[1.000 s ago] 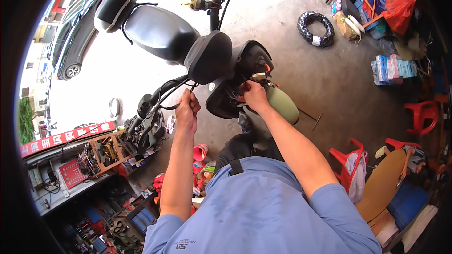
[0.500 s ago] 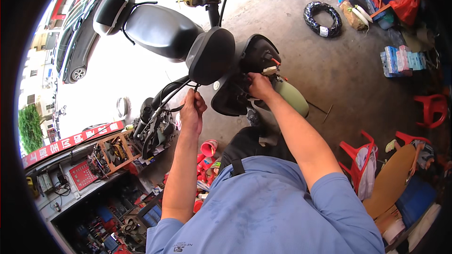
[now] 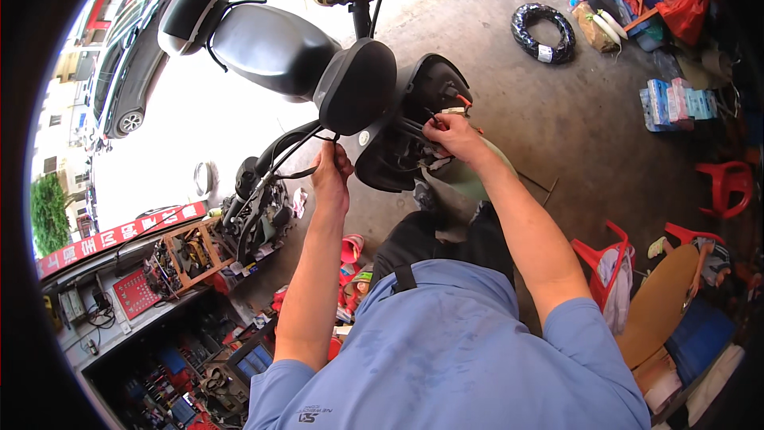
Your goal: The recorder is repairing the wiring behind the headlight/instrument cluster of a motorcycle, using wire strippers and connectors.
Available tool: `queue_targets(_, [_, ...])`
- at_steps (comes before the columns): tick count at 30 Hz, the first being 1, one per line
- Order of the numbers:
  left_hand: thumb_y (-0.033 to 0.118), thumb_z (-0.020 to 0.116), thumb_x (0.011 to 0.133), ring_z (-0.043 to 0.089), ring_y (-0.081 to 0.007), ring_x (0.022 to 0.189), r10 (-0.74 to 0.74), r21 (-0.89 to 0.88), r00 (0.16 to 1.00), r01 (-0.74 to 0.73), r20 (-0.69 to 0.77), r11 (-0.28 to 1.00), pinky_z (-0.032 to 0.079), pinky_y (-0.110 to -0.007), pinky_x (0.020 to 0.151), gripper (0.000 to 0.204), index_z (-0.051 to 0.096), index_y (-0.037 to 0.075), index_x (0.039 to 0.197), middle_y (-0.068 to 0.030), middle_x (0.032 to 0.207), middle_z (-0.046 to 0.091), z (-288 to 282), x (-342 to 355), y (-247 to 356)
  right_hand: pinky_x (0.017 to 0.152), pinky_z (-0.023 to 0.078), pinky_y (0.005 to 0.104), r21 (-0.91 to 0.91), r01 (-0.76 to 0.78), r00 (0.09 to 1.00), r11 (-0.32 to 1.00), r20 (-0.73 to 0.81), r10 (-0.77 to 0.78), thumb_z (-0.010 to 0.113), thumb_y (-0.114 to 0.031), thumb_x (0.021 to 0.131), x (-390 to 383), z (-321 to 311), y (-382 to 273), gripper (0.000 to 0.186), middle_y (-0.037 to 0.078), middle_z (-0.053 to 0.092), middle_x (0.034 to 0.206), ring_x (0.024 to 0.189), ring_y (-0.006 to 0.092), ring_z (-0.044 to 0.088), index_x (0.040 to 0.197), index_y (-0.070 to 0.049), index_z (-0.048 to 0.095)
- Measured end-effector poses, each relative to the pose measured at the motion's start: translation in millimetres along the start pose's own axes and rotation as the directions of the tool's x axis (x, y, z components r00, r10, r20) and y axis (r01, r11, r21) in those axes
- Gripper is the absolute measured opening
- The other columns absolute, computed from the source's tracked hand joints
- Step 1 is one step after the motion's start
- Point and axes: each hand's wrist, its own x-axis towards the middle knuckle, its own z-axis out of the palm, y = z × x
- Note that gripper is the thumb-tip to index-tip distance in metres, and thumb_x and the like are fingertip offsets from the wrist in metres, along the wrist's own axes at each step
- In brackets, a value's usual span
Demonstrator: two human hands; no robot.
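Observation:
A partly opened scooter stands before me, with a dark seat (image 3: 274,48) and a black oval head cover (image 3: 360,89). My left hand (image 3: 331,172) is closed around a black cable (image 3: 336,138) just below that cover. Over the opened black front housing (image 3: 439,84), my right hand (image 3: 458,139) pinches a small, thin dark piece at its fingertips, too small to name. Close to those fingers lie an orange-red connector (image 3: 460,99) and a pale block (image 3: 454,111). Loose wiring shows inside the housing beneath the right hand. A pale green panel (image 3: 469,179) is partly hidden by my right forearm.
The left handlebar (image 3: 256,187) carries several cables past my left hand. On the floor lies a wrapped tyre (image 3: 544,33). Red chairs (image 3: 609,263) and a round brown board (image 3: 657,302) stand at the right. A cluttered workbench (image 3: 103,326) is at lower left; a car (image 3: 131,87) is outside.
My right hand has come up and right, out of the housing, exposing the wiring there. My left hand stays on the cable, shifted slightly right.

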Motion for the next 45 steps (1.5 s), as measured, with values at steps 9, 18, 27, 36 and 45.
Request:
queue_targets(9, [0.03,0.052,0.096,0.041,-0.0064,0.055,0.003,0.01,1.0,-0.003,-0.024,1.0,0.035,-0.022,0.05,0.026,0.052,0.01,0.079,0.0031,0.065,0.046,4,-3,9,0.066,0.047,0.0366,-0.421,0.089,0.965,0.903,-0.189,-0.183,0.069,-0.026,0.073,27,33,-4,0.028,0.014,0.063,0.072,0.069,0.0268,0.063,0.082,0.0,0.061])
queue_targets(18, [0.028,0.051,0.097,0.038,-0.0062,0.054,0.017,-0.04,0.999,-0.018,-0.033,0.999,0.032,-0.021,0.05,0.027,0.05,0.011,0.076,0.0037,0.064,0.044,6,1,12,0.062,0.047,0.0369,-0.337,0.041,0.96,0.941,-0.248,-0.13,0.065,-0.026,0.081,17,27,15,0.025,0.013,0.062,0.068,0.063,0.0236,0.062,0.086,-0.001,0.062])
queue_targets(27, [0.026,0.056,0.092,0.032,-0.0042,0.048,0.027,-0.048,0.998,-0.029,-0.05,0.998,0.026,-0.021,0.045,0.022,0.049,0.014,0.075,0.0076,0.059,0.037,5,7,10,0.059,0.044,0.031,-0.349,0.139,0.952,0.927,-0.21,-0.222,0.064,-0.022,0.083,4,27,24,0.021,0.008,0.06,0.067,0.061,0.0151,0.056,0.084,-0.001,0.061])
queue_targets(36, [0.027,0.056,0.091,0.033,-0.0039,0.047,0.086,-0.153,0.996,-0.087,-0.012,0.984,0.024,-0.021,0.044,0.03,0.051,0.012,0.066,0.0042,0.06,0.048,-4,0,12,0.044,0.041,0.024,-0.186,0.082,0.957,0.979,-0.259,-0.129,0.061,-0.016,0.087,13,51,14,0.01,-0.002,0.053,0.069,0.056,0.0069,0.047,0.084,-0.006,0.06])
queue_targets(45, [0.026,0.054,0.092,0.028,-0.0036,0.046,0.062,-0.186,0.998,-0.064,-0.016,0.98,0.021,-0.022,0.043,0.03,0.05,0.01,0.066,0.0065,0.057,0.038,-7,-2,18,0.036,0.041,0.0261,-0.147,0.035,0.958,0.989,-0.277,-0.075,0.06,-0.011,0.086,15,52,8,0.01,-0.001,0.053,0.065,0.049,0.0085,0.049,0.08,-0.003,0.059])
